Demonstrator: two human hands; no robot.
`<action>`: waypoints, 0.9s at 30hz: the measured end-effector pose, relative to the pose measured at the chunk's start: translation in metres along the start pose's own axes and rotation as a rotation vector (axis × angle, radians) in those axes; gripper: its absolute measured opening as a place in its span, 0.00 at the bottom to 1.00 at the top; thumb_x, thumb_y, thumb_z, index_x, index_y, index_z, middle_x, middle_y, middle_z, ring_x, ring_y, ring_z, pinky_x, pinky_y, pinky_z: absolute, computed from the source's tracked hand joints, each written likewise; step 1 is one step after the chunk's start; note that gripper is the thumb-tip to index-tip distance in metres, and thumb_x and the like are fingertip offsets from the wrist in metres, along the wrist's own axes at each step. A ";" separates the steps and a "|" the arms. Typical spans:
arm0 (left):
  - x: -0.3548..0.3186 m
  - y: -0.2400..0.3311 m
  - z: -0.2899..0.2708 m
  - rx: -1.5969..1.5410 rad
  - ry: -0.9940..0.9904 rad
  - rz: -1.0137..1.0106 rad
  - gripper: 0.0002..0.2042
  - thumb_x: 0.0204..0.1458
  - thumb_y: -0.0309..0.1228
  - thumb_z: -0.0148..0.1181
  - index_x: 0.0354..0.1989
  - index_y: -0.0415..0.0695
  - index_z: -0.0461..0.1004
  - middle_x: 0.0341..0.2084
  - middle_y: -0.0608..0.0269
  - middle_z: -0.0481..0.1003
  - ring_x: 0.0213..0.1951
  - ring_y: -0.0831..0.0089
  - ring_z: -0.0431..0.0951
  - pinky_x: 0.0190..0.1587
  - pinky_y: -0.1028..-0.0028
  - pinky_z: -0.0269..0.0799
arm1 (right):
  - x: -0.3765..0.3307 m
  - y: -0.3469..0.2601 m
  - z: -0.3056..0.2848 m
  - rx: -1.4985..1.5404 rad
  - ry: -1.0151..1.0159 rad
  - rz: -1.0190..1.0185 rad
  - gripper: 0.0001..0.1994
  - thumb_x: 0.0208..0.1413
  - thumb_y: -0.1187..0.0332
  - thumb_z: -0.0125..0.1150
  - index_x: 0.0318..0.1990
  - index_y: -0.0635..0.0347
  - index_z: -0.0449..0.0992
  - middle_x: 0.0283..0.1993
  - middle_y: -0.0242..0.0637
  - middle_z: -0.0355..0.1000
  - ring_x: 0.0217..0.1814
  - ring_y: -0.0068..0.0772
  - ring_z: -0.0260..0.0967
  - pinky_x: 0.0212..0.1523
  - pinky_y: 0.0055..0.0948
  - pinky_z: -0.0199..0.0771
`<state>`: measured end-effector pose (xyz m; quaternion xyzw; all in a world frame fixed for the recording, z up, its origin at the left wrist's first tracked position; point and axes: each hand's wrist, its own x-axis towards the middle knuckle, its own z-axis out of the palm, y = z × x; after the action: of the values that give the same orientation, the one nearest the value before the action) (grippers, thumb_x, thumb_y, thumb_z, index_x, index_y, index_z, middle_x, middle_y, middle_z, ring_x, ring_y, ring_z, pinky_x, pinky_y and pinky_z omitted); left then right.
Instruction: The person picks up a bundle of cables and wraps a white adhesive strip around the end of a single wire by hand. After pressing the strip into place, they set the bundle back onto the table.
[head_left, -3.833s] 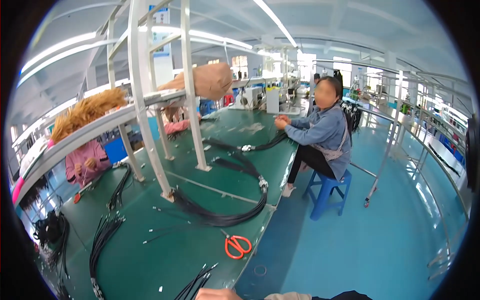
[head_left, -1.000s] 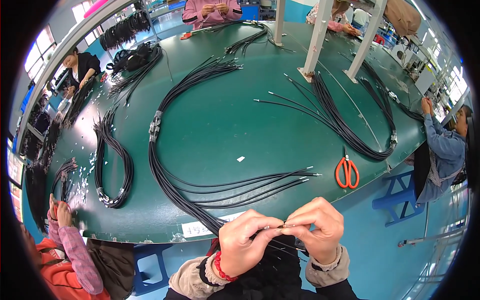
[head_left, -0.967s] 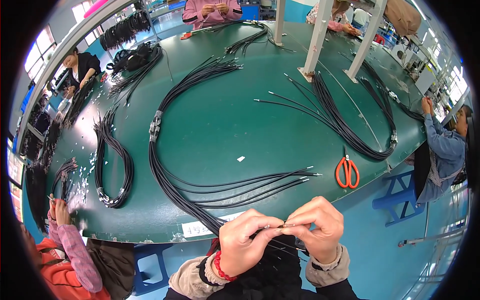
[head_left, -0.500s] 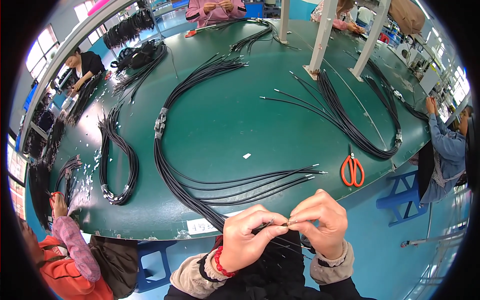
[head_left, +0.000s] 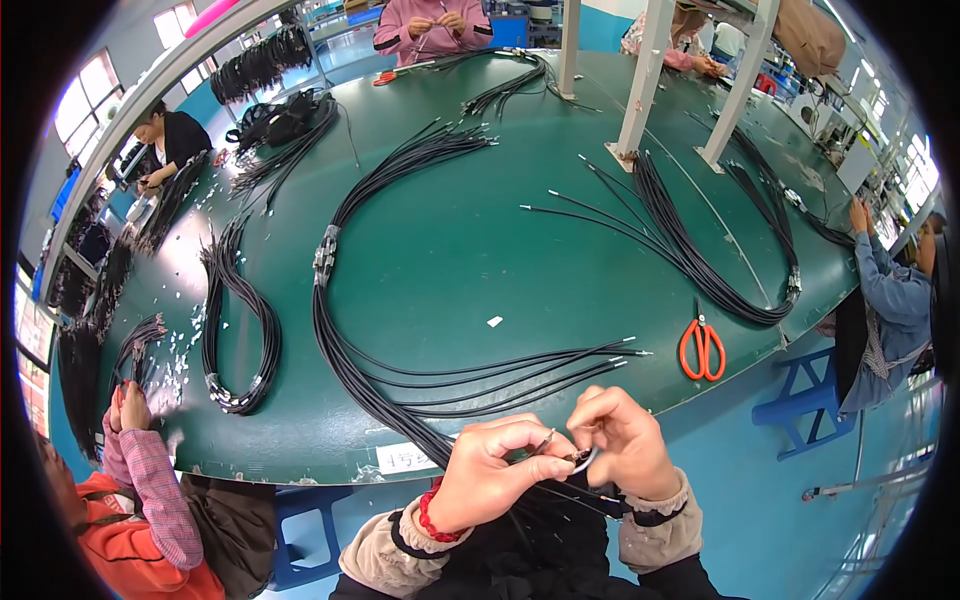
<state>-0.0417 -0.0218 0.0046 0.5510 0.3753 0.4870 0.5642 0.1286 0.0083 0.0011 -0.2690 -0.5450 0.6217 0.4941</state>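
The left hand (head_left: 495, 475) pinched a short curved cable (head_left: 592, 460) between thumb and forefinger, over the lap just off the near edge of the counter (head_left: 450, 270). The cable stuck out rightward from the left thumb tip, its long axis bending up toward the right hand (head_left: 622, 445), so both hands were about equally near. The right hand was narrow, its fingers curled beside the cable; whether it gripped the cable could not be told. Loose ends (head_left: 570, 498) showed just below both hands. A bundle (head_left: 345, 355) ran behind the left hand and curved away leftward, with free strands (head_left: 540, 372) lying ahead of both hands. Scissors (head_left: 703, 352) lay ahead and right, handles toward the person, apart from the strands
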 end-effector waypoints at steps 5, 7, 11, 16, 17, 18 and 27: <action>-0.002 0.008 -0.004 0.055 -0.022 0.003 0.05 0.44 0.15 0.62 0.30 0.32 0.75 0.26 0.59 0.75 0.30 0.75 0.77 0.32 0.79 0.74 | -0.003 -0.015 -0.001 -0.273 -0.084 -0.081 0.08 0.38 0.75 0.70 0.27 0.63 0.76 0.25 0.28 0.60 0.26 0.20 0.54 0.26 0.20 0.52; -0.008 0.006 -0.002 0.029 0.008 -0.010 0.05 0.45 0.16 0.61 0.31 0.32 0.75 0.26 0.59 0.75 0.30 0.75 0.77 0.32 0.79 0.73 | -0.005 -0.014 0.001 -0.297 -0.068 -0.120 0.08 0.38 0.75 0.70 0.27 0.63 0.76 0.26 0.28 0.60 0.26 0.20 0.54 0.26 0.20 0.52; -0.010 0.009 -0.002 -0.059 0.106 -0.024 0.05 0.49 0.18 0.59 0.34 0.32 0.75 0.26 0.59 0.75 0.29 0.76 0.76 0.31 0.80 0.72 | -0.007 -0.012 0.001 -0.335 -0.032 -0.150 0.07 0.41 0.76 0.69 0.30 0.60 0.78 0.26 0.28 0.62 0.25 0.17 0.56 0.24 0.18 0.54; -0.015 0.012 -0.015 -0.136 0.138 0.031 0.06 0.53 0.21 0.55 0.36 0.33 0.76 0.27 0.59 0.75 0.27 0.78 0.75 0.28 0.82 0.70 | -0.013 -0.010 0.017 -0.462 0.011 -0.053 0.06 0.41 0.74 0.68 0.27 0.62 0.76 0.26 0.29 0.60 0.26 0.20 0.55 0.26 0.20 0.52; -0.017 0.012 -0.017 -0.145 0.112 0.038 0.06 0.54 0.21 0.54 0.37 0.33 0.76 0.27 0.59 0.75 0.27 0.78 0.74 0.27 0.83 0.69 | -0.015 -0.008 0.020 -0.485 0.026 -0.047 0.06 0.42 0.75 0.68 0.28 0.62 0.76 0.26 0.29 0.60 0.26 0.20 0.55 0.25 0.20 0.53; -0.019 0.011 -0.018 -0.150 0.114 0.040 0.06 0.54 0.21 0.54 0.37 0.33 0.76 0.27 0.59 0.75 0.27 0.78 0.74 0.27 0.83 0.69 | -0.017 -0.007 0.022 -0.510 0.043 -0.041 0.06 0.42 0.75 0.67 0.28 0.62 0.76 0.26 0.29 0.61 0.26 0.20 0.55 0.25 0.19 0.53; -0.031 0.006 -0.023 -0.075 0.094 0.124 0.06 0.51 0.19 0.56 0.35 0.35 0.78 0.27 0.59 0.75 0.27 0.79 0.75 0.27 0.83 0.69 | -0.029 0.003 0.022 -0.620 0.013 -0.034 0.05 0.44 0.76 0.64 0.31 0.61 0.76 0.25 0.28 0.59 0.23 0.18 0.53 0.24 0.19 0.52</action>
<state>-0.0721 -0.0462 0.0040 0.5279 0.3480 0.5602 0.5351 0.1187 -0.0265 -0.0018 -0.4017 -0.7100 0.4155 0.4023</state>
